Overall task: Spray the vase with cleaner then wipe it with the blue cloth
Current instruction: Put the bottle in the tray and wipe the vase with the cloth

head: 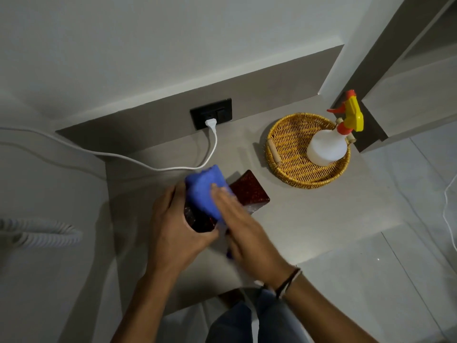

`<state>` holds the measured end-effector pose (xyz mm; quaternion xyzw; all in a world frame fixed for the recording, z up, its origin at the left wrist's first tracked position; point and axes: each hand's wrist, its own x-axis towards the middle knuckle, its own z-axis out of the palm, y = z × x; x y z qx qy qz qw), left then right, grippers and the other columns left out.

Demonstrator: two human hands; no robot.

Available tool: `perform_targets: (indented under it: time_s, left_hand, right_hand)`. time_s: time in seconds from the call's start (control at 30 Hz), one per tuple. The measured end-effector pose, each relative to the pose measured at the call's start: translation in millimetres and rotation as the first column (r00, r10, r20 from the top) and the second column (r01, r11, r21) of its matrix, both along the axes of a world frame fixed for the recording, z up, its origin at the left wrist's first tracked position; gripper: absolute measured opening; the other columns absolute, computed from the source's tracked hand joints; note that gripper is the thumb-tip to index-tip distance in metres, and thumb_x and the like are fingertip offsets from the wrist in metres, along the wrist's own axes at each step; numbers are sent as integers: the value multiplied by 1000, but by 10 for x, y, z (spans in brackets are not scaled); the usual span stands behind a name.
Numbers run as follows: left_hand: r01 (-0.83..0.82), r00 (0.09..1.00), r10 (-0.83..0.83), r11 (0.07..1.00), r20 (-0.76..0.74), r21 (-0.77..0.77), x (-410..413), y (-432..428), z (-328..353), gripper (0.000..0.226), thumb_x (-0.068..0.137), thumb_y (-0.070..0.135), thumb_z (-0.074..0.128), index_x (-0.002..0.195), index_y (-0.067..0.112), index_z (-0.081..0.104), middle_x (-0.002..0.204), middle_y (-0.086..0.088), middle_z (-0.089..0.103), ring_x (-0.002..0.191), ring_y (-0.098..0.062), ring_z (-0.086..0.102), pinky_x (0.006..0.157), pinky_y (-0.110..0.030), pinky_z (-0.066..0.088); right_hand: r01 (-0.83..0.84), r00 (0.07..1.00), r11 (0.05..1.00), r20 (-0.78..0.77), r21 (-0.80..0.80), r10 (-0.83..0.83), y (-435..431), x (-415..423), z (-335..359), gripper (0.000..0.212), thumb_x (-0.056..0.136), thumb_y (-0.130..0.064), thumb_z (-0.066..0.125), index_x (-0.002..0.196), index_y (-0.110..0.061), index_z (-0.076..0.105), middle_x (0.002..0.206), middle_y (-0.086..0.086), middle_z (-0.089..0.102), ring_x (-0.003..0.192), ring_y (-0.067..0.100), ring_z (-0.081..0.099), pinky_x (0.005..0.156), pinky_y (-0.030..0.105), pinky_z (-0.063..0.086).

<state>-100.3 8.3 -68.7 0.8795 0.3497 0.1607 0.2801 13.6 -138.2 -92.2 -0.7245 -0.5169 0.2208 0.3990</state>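
Note:
A dark red speckled vase lies tilted over the grey counter, its square base pointing right. My left hand grips its lower end. My right hand presses a blue cloth flat against the vase's upper side; the cloth covers much of the vase. A white spray bottle with a yellow and orange trigger head stands apart, in a wicker basket at the right.
The round wicker basket with wooden handles sits at the counter's back right. A black wall socket holds a white plug, whose cable trails left. A coiled white cord lies at the far left. Tiled floor is at the right.

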Motion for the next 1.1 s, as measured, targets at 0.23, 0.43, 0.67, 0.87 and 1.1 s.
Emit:
perform_targets:
  time_s: [0.23,0.43,0.67,0.87,1.1]
  left_hand:
    - [13,999,-12,1000,-36,8,126,-43,120,88,56,47,84,134,10,64,124,-7,65,110,-29,64,95,-39,53]
    - [6,999,-4,999,-47,40,60,-13,104,94,54,45,85,137,6,62,124,-9,65,110,-30,63,96,-31,47]
    - [51,999,-51,996,7,-67,114,33,94,79,61,40,88,132,16,65,126,-2,68,115,-24,67,101,-45,55]
    - [-1,998,4,999,-67,36,36,-13,54,100,50,38,94,139,9,59,126,-6,61,112,-29,60,93,-28,44]
    - [-263,952,303,892,52,-368,-16,120,28,57,60,70,89,102,34,73,100,9,78,92,-8,75,81,-43,65]
  right_hand:
    - [109,993,990,-27,-92,-112,121,137,-60,73,98,-6,42,167,-6,21,178,10,18,167,27,16,136,47,20]
    - [46,998,988,37,-144,-42,-123,356,-241,82,94,12,50,167,-8,18,178,6,8,167,26,7,135,51,19]
    - [-89,983,996,-161,26,92,-37,37,-94,89,87,9,41,170,-13,15,180,4,12,167,23,15,136,36,17]
    - [175,983,960,103,-220,-155,-233,669,-447,83,94,21,52,166,-10,23,176,9,17,166,32,17,135,50,21]
    - [456,312,827,-811,-329,-495,-217,816,-417,66,93,20,35,142,-13,64,126,26,74,101,40,76,83,45,69]
